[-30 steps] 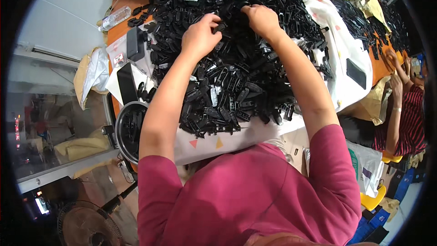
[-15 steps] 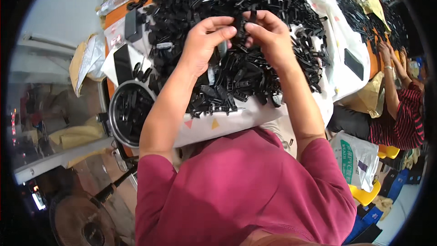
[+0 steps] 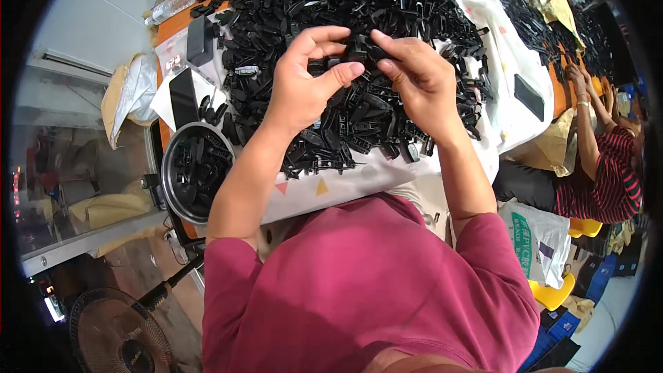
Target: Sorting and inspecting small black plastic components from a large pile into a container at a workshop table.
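A small black plastic part (image 3: 360,48) sits between my hands above a thick heap of similar black plastic parts (image 3: 359,107). My right hand (image 3: 423,83) pinches its right end between thumb and fingers. On the other side, my left hand (image 3: 304,79) has its thumb and forefinger spread apart around the part's left end. Whether the left fingertips touch it is hard to make out against the dark heap. Some pieces in the heap look like buckles or clips, several with shiny faces.
At the left edge stands a metal bowl (image 3: 168,190) holding more black parts. Nearby lie a dark phone-like slab (image 3: 184,99), a grey box (image 3: 199,40) and a plastic bottle (image 3: 173,6). Another phone (image 3: 529,97) rests on white cloth at right; beyond, a person in stripes (image 3: 608,173) works.
My left fingers have spread from a pinch near the black part. My right hand has moved slightly right and down, its fingers reshaped around the part. The view has shifted slightly.
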A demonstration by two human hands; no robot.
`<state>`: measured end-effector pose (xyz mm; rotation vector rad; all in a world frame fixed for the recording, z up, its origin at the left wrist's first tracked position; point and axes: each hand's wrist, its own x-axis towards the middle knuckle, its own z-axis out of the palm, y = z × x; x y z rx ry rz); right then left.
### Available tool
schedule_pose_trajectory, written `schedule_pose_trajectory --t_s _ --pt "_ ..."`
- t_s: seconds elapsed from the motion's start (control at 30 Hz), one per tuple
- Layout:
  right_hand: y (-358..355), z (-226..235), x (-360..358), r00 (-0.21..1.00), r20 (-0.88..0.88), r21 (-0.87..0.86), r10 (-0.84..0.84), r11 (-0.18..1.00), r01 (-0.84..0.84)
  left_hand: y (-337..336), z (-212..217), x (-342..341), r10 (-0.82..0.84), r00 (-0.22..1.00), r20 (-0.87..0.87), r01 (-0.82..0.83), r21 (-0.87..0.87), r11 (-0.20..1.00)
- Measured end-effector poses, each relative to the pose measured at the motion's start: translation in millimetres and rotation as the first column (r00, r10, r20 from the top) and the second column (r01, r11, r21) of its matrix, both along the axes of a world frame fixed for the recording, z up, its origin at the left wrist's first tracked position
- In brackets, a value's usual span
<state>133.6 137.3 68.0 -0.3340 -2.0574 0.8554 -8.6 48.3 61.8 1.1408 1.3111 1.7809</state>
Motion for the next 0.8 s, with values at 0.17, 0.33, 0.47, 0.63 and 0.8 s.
schedule_pose_trajectory --t_s 0.17,0.33,0.47,0.63,0.8 --pt "-5 5 5 0.998 0.03 0.09 -0.047 0.995 0.045 -5 0 -5 -0.09 0.996 0.008 0.091 -0.077 0.993" --pt "-1 9 13 0.986 0.161 0.232 -0.036 0.973 -0.002 -8 1 -4 -0.092 0.995 -0.048 0.088 -0.088 0.992" --pt "1 -3 13 0.986 0.165 0.207 0.021 0.977 -0.055 -8 1 -13 0.065 0.751 -0.657 -0.045 0.048 0.998" --pt "-16 -27 1 0.961 -0.083 0.274 -0.263 0.921 0.276 8 -27 10 0.071 0.978 -0.194 -0.065 0.04 0.997" --pt "-22 -27 2 0.996 -0.053 -0.461 -0.067 0.887 0.035 2 -19 17 -0.005 0.979 0.203 0.029 -0.117 0.993"
